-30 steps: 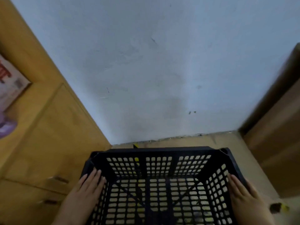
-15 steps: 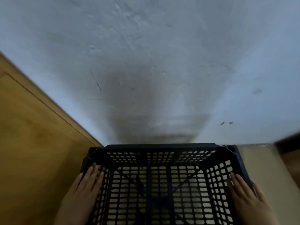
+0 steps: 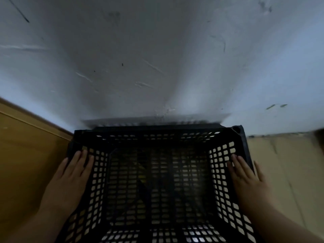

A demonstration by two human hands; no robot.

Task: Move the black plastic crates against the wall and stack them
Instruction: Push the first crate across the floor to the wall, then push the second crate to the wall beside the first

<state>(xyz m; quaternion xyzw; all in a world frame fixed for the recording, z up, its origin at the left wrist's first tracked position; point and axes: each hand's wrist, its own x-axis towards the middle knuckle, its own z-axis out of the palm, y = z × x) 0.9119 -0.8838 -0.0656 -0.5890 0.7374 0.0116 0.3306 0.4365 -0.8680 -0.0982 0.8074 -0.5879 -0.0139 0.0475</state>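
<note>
One black crate [image 3: 157, 135], two hands [image 3: 70, 174] [image 3: 245, 176]

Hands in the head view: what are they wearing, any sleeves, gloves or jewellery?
The left hand and right hand are bare: no gloves, rings or watch show. No sleeve shows on the left forearm or right forearm within the frame. Dim light could hide small marks.
</note>
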